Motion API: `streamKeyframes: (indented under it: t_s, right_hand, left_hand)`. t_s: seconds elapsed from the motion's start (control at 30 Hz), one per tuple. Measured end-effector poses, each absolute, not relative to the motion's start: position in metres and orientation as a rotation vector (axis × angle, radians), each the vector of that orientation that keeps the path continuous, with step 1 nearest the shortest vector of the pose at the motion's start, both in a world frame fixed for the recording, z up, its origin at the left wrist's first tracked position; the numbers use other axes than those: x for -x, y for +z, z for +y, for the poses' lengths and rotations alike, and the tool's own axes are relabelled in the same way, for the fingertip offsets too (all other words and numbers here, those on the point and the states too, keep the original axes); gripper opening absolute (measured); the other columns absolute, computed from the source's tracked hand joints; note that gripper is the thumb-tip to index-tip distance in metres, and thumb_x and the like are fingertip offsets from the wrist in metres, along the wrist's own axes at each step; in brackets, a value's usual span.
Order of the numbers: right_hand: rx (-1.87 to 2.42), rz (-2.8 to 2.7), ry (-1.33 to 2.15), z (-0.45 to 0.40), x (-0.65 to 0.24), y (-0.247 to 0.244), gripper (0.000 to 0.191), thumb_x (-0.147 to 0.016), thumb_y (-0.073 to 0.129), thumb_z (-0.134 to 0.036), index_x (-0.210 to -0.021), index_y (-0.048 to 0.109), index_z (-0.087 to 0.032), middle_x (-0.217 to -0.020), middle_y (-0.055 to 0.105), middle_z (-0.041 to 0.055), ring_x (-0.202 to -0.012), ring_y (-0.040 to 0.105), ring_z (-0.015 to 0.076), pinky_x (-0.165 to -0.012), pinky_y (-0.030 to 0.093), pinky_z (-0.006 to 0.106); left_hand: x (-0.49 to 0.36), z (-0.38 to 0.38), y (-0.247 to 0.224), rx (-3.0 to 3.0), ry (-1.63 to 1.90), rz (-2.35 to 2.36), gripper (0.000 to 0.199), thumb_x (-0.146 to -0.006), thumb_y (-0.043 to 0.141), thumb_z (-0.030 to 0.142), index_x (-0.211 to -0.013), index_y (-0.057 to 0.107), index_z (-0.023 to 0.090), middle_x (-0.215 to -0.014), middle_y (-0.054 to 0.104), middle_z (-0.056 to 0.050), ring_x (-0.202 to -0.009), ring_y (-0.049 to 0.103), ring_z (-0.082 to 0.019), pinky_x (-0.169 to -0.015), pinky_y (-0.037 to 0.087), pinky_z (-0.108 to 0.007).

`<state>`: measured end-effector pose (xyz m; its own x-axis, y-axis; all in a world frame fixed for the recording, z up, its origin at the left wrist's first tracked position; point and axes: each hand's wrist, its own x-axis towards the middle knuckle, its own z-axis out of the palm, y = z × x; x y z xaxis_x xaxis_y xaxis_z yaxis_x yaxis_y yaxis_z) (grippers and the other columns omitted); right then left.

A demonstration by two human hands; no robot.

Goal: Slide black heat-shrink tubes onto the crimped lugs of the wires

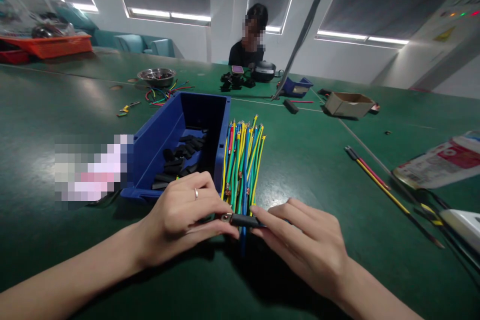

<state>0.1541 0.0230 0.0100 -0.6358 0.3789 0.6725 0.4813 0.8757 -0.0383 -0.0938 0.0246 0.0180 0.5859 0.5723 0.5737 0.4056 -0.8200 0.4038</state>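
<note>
My left hand [193,207], a ring on one finger, pinches the metal cable lug [226,217] between thumb and fingertips. A black heat-shrink tube [244,220] sits directly behind the lug, and my right hand [305,242] is closed on its other end. Whatever cable lies inside the right fingers is mostly hidden. Just beyond both hands, a row of yellow-green, blue and red cables [240,160] with metal ends lies on the green table. To its left stands a blue bin [155,132] with several short black tubes [191,145] inside.
A steel bowl [156,77] and loose wires [159,94] lie farther back. Across the table sits a person [245,52] near dark parts. A cardboard box [348,105], a slanting pole [305,25], sleeved cables [382,185] and a plastic bag [442,160] are rightward.
</note>
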Motion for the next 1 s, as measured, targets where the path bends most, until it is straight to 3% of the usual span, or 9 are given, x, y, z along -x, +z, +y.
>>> streamKeyframes:
  t_s: [0.33, 0.8, 1.0]
  right_hand:
    - [0.661, -2.324, -0.150, 0.027, -0.153, 0.008, 0.023, -0.086, 0.064, -0.018, -0.109, 0.064, -0.012, -0.075, 0.065, 0.0020, -0.061, 0.052, 0.0095, -0.052, 0.040, 0.023]
    - [0.629, -2.304, -0.234, 0.021, -0.149, 0.015, 0.022, -0.086, 0.062, -0.014, -0.108, 0.064, -0.012, -0.075, 0.068, 0.0029, -0.060, 0.055, 0.0087, -0.053, 0.046, 0.021]
    - [0.635, -2.324, -0.214, 0.021, -0.147, 0.015, 0.024, -0.086, 0.061, -0.015, -0.110, 0.063, -0.011, -0.075, 0.067, 0.0036, -0.060, 0.058, 0.0100, -0.055, 0.048, 0.022]
  left_hand:
    - [0.094, 0.024, 0.021, -2.563, 0.953, 0.846, 0.010, -0.093, 0.060, 0.024, -0.099, 0.065, 0.017, -0.075, 0.064, -0.002, -0.071, 0.049, -0.017, -0.066, 0.038, -0.029]
    - [0.095, 0.020, 0.033, -2.522, 0.743, 0.857, 0.020, -0.095, 0.041, 0.015, -0.077, 0.050, 0.017, -0.069, 0.051, -0.001, -0.070, 0.040, -0.018, -0.064, 0.028, -0.033]
    - [0.092, 0.018, 0.032, -2.520, 0.778, 0.935, 0.022, -0.096, 0.034, 0.013, -0.080, 0.048, 0.017, -0.073, 0.051, -0.003, -0.071, 0.041, -0.019, -0.065, 0.029, -0.034]
